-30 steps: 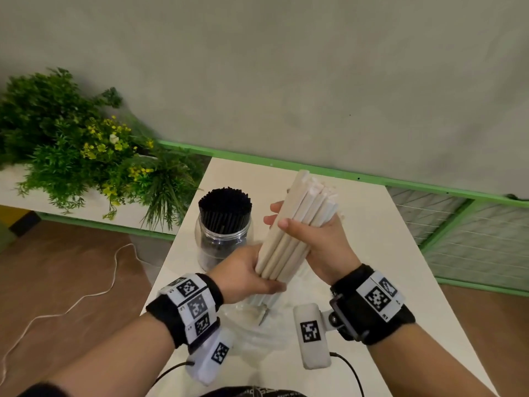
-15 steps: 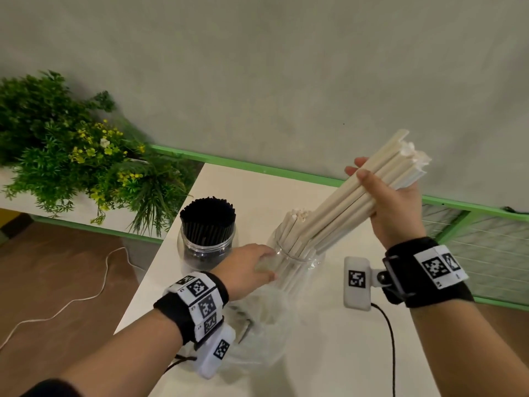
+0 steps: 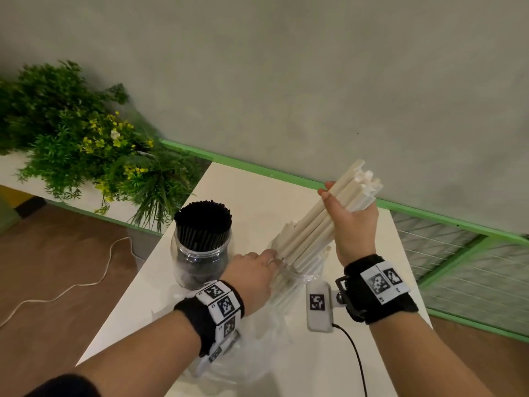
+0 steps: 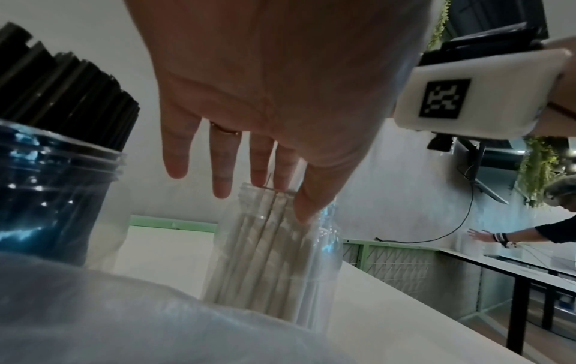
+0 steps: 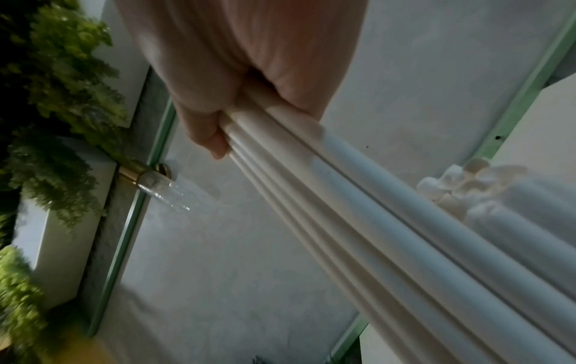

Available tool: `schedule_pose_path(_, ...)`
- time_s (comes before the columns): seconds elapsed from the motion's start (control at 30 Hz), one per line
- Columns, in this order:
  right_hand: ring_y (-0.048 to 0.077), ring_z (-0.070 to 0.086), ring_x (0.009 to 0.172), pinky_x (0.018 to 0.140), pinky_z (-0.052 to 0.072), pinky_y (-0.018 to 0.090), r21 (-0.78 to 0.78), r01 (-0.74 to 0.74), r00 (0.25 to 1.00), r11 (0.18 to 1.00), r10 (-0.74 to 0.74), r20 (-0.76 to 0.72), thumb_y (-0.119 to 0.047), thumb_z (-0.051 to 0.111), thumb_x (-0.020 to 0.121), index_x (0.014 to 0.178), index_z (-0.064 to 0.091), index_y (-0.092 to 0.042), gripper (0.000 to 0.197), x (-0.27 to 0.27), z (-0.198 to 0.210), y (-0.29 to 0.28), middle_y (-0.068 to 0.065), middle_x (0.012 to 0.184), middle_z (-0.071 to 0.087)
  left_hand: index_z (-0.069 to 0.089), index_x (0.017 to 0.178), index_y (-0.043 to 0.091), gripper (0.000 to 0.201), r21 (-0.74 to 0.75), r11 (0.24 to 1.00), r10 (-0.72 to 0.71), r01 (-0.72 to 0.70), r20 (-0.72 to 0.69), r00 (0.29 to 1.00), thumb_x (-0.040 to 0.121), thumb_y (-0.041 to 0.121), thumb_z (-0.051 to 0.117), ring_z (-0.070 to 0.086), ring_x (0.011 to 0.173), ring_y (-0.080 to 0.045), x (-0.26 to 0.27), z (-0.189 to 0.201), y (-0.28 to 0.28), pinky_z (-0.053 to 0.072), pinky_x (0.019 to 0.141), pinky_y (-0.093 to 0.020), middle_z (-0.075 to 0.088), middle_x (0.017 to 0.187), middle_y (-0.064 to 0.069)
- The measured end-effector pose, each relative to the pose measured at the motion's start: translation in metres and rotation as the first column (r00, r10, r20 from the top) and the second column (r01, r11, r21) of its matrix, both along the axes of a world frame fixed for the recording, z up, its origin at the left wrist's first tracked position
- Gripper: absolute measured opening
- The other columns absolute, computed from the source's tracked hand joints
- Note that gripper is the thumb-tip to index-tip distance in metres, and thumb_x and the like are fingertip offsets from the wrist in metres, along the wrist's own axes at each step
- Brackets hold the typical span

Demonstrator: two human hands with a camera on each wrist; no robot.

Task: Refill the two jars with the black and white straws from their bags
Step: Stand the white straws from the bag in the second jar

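Your right hand [image 3: 353,224] grips a slanted bundle of white straws [image 3: 320,222], lower ends entering the clear jar [image 4: 280,258] on the table [image 3: 257,193], while your left hand's [image 3: 252,275] straight fingers steady its mouth, likely preventing tipping.

head view looks down, wrist views close along hands, all share white straws [image 3: 320,224]

Café-like interior; white counter [image 3: 257,196], planter greenery [image 3: 71,144], wall screen [image 4: 498,24].
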State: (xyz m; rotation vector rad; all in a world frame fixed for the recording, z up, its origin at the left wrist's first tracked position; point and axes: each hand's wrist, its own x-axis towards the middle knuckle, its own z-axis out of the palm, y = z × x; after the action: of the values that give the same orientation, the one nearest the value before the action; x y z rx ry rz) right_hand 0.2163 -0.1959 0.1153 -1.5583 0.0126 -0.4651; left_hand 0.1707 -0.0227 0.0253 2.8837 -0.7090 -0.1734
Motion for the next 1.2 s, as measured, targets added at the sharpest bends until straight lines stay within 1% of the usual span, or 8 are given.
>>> schedule_pose_path(0.23, 0.011, 0.069, 0.089, 0.072, 0.053, 0.019, -0.007, -0.002, 1.000, 1.000, 0.002, 0.018, -0.004, 0.071, 0.084, 0.114, 0.057, 0.002, 0.034, -0.008, -0.019, 0.016, 0.006, 0.101, 0.071, 0.021, 0.146, 0.027, 0.062, -0.004, 1.000, 0.028, -0.028, -0.030, 0.999, 0.090, 0.027, 0.047, 0.051, 0.120, -0.025, -0.001, 0.003, -0.002, 0.040, 0.097, -0.041, 0.014, 0.156, 0.007)
schedule_pose_path(0.47, 0.009, 0.068, 0.092, 0.074, 0.053, 0.022, -0.135, -0.223, 0.967, 0.965, 0.201, -0.157, -0.019, 0.077, 0.079, 0.114, 0.056, -0.010, 0.043, -0.010, -0.044, -0.003, 0.001, 0.102, 0.069, 0.028, 0.143, 0.031, 0.061, -0.126, 0.992, 0.008, -0.026, -0.137, 0.991, 0.086, 0.031, 0.049, 0.051, 0.123, -0.020, 0.003, -0.001, 0.005, 0.045, 0.097, -0.039, 0.019, 0.155, 0.013)
schedule_pose_path(0.57, -0.002, 0.051, 0.118, 0.092, 0.042, 0.014, -0.207, -0.297, 0.946, 0.932, 0.258, -0.199, -0.053, 0.068, 0.079, 0.134, 0.042, -0.024, 0.067, -0.018, -0.054, -0.030, -0.012, 0.129, 0.054, 0.032, 0.144, 0.026, 0.061, -0.304, 0.946, 0.030, -0.114, -0.269, 0.963, 0.088, 0.029, 0.056, 0.045, 0.128, -0.016, 0.008, 0.003, 0.009, 0.040, 0.104, -0.032, 0.031, 0.152, 0.008)
schedule_pose_path(0.63, 0.000, 0.034, 0.133, 0.105, 0.028, 0.021, -0.299, -0.297, 0.940, 0.907, 0.222, -0.261, -0.061, 0.060, 0.074, 0.144, 0.029, -0.028, 0.084, -0.019, -0.069, -0.051, -0.013, 0.144, 0.038, 0.029, 0.146, 0.025, 0.067, -0.429, 0.877, 0.072, -0.218, -0.330, 0.941, 0.088, 0.033, 0.060, 0.040, 0.133, -0.014, 0.012, 0.008, 0.009, 0.035, 0.107, -0.027, 0.034, 0.150, 0.003)
schedule_pose_path(0.83, 0.008, 0.025, 0.139, 0.112, 0.026, 0.032, -0.411, -0.463, 0.831, 0.786, 0.223, -0.509, -0.080, 0.073, 0.048, 0.149, 0.018, -0.030, 0.126, -0.013, -0.109, -0.068, -0.009, 0.152, 0.023, 0.011, 0.150, 0.029, 0.117, -0.557, 0.720, 0.119, -0.414, -0.489, 0.864, 0.060, 0.067, 0.076, 0.032, 0.138, -0.015, 0.039, 0.003, -0.022, 0.031, 0.113, -0.037, 0.029, 0.151, 0.006)
schedule_pose_path(0.93, 0.010, 0.045, 0.129, 0.105, 0.043, 0.038, -0.346, -0.542, 0.775, 0.766, 0.296, -0.558, -0.067, 0.081, 0.055, 0.138, 0.032, -0.033, 0.103, -0.003, -0.116, -0.067, -0.005, 0.141, 0.042, 0.014, 0.144, 0.042, 0.130, -0.602, 0.649, 0.112, -0.466, -0.530, 0.841, 0.037, 0.079, 0.078, 0.045, 0.129, -0.011, 0.053, -0.017, -0.039, 0.040, 0.107, -0.039, 0.043, 0.143, 0.008)
schedule_pose_path(1.07, 0.007, 0.068, 0.097, 0.077, 0.054, 0.023, -0.253, -0.593, 0.775, 0.764, 0.458, -0.436, 0.005, 0.079, 0.073, 0.109, 0.052, -0.023, 0.053, -0.001, -0.103, -0.051, 0.000, 0.105, 0.068, 0.029, 0.137, 0.036, 0.119, -0.636, 0.594, 0.153, -0.493, -0.511, 0.846, 0.036, 0.069, 0.085, 0.057, 0.112, -0.010, 0.061, -0.014, -0.049, 0.049, 0.096, -0.032, 0.058, 0.122, 0.008)
schedule_pose_path(1.2, 0.019, 0.067, 0.101, 0.086, 0.056, 0.039, -0.303, -0.529, 0.842, 0.793, 0.445, -0.305, 0.007, 0.080, 0.064, 0.114, 0.056, -0.018, 0.061, 0.011, -0.102, -0.039, 0.005, 0.105, 0.068, 0.042, 0.115, 0.035, 0.076, -0.695, 0.541, 0.133, -0.474, -0.486, 0.864, 0.057, 0.034, 0.089, 0.055, 0.094, 0.006, 0.060, 0.005, -0.054, 0.043, 0.075, -0.010, 0.060, 0.101, 0.019)
